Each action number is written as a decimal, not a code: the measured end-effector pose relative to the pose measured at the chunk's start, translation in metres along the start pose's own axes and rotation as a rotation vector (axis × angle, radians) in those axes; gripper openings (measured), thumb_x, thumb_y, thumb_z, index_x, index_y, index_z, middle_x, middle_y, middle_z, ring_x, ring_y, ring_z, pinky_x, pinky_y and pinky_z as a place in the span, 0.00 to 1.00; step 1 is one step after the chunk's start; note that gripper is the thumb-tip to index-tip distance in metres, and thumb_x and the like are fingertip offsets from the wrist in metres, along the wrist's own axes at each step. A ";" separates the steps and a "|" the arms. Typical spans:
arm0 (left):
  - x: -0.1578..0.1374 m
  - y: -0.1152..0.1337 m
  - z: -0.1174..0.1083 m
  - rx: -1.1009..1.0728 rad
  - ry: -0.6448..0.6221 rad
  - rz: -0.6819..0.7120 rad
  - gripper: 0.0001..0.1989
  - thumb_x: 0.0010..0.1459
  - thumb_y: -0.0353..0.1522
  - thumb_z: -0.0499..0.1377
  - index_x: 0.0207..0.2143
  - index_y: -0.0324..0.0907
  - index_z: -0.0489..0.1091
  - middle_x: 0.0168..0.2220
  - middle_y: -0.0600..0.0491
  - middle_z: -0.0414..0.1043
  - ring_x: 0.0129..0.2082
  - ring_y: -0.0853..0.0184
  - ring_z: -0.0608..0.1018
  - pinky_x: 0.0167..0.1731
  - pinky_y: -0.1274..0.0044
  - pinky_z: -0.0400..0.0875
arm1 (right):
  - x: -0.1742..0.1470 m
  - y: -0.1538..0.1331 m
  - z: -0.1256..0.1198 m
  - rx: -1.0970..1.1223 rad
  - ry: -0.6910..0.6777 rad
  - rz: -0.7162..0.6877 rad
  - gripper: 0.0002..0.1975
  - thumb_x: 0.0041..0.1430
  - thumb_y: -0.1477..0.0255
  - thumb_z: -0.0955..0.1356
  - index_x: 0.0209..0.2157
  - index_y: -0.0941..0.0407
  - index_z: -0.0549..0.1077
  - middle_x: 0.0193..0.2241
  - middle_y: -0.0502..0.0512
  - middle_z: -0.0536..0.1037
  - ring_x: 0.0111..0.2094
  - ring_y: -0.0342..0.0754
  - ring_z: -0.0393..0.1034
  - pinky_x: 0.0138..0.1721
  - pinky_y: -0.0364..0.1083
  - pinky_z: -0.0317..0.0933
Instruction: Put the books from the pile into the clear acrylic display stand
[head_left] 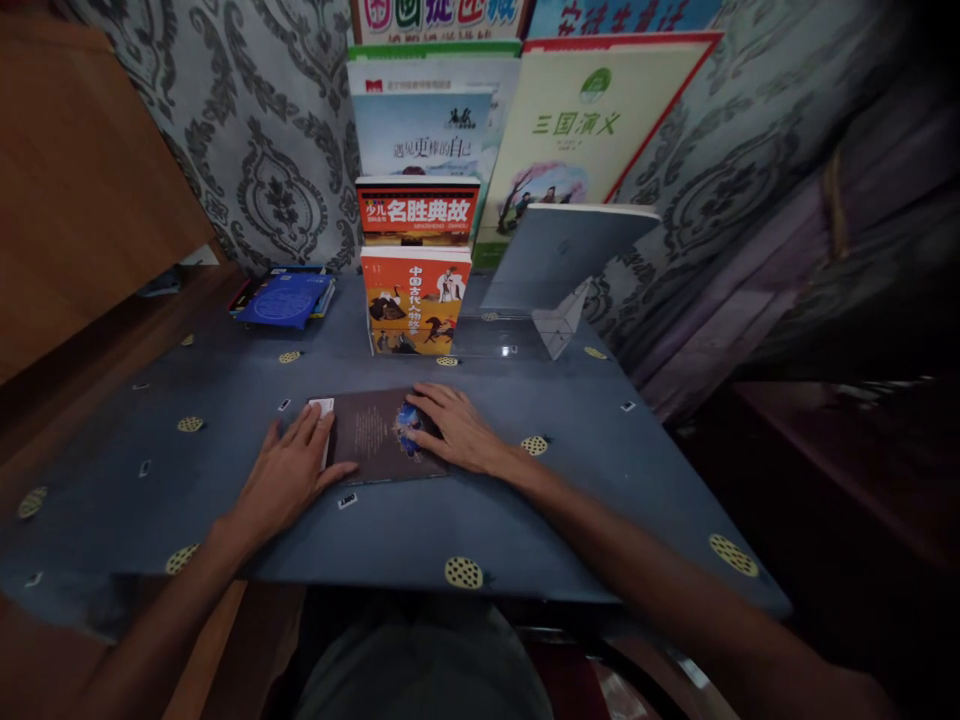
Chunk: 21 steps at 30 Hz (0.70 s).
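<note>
A dark brown book (367,432) lies flat and closed on the table, with small pale text and a blue ornament on its upward side. My left hand (292,465) rests on its left edge, fingers stretched out beside a white label and the thumb near the lower edge. On the right part of the cover lies my right hand (454,428), its fingers extended next to the blue ornament. Neither hand is wrapped round the book.
Behind the book stand several upright books, the nearest an orange one (416,305). A grey-blue book (566,255) leans back at the right by a clear stand (561,325). Blue books (281,298) lie at the back left. The table (247,390) has a pineapple-print cover.
</note>
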<state>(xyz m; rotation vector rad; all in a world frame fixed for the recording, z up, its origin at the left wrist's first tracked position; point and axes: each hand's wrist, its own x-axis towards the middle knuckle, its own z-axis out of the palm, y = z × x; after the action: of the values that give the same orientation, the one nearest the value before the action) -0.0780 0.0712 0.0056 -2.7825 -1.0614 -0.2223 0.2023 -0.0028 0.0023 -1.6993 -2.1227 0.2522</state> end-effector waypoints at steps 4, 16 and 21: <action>-0.008 -0.007 -0.001 -0.051 -0.030 0.093 0.41 0.62 0.58 0.51 0.66 0.39 0.59 0.67 0.32 0.59 0.67 0.43 0.63 0.61 0.45 0.57 | -0.005 -0.001 -0.003 0.047 0.056 -0.009 0.25 0.71 0.58 0.61 0.59 0.59 0.71 0.58 0.64 0.72 0.59 0.59 0.63 0.60 0.60 0.58; -0.047 0.003 0.004 -0.141 -0.063 0.379 0.63 0.46 0.69 0.52 0.72 0.37 0.47 0.70 0.29 0.51 0.70 0.38 0.55 0.64 0.44 0.51 | -0.105 -0.032 -0.009 0.100 0.044 -0.066 0.32 0.67 0.50 0.63 0.63 0.57 0.68 0.51 0.65 0.72 0.52 0.60 0.65 0.58 0.65 0.58; -0.065 0.021 -0.002 -0.170 -0.101 0.430 0.61 0.51 0.59 0.62 0.73 0.39 0.36 0.72 0.33 0.46 0.72 0.41 0.51 0.66 0.48 0.50 | -0.151 -0.050 -0.005 0.068 -0.015 -0.109 0.48 0.58 0.49 0.71 0.71 0.52 0.50 0.56 0.67 0.68 0.58 0.64 0.61 0.63 0.71 0.51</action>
<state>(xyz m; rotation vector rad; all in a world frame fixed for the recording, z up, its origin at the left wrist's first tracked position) -0.1122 0.0137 -0.0070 -3.1159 -0.4548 -0.1227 0.1863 -0.1613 -0.0045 -1.5427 -2.1839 0.3031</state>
